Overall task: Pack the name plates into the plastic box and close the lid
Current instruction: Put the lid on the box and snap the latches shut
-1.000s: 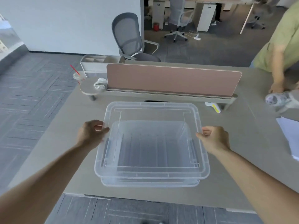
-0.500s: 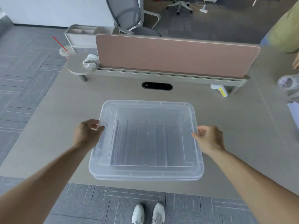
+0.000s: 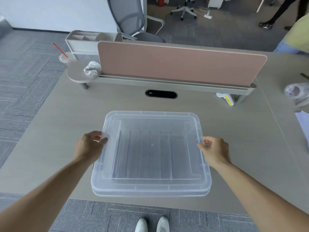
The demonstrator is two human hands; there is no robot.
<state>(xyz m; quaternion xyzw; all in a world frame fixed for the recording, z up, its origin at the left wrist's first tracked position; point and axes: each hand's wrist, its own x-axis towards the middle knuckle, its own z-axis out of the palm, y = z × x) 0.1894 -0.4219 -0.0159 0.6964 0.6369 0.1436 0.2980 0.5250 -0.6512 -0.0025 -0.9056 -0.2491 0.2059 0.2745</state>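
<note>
Clear lid [image 3: 151,114] seated over plastic box [image 3: 150,192], both at near edge of desk [image 3: 50,131], well short of pink divider [image 3: 180,64]. Left hand [image 3: 89,146] pinching lid's left rim; right hand [image 3: 214,150] pinching right rim, thumbs on top. Name plates [image 3: 142,154] visible through lid as thin upright lines, standing in row inside. Likely final seating step. Press down evenly on both rims, then check near corners for gap. Avoid tilting; plates could topple.
</note>
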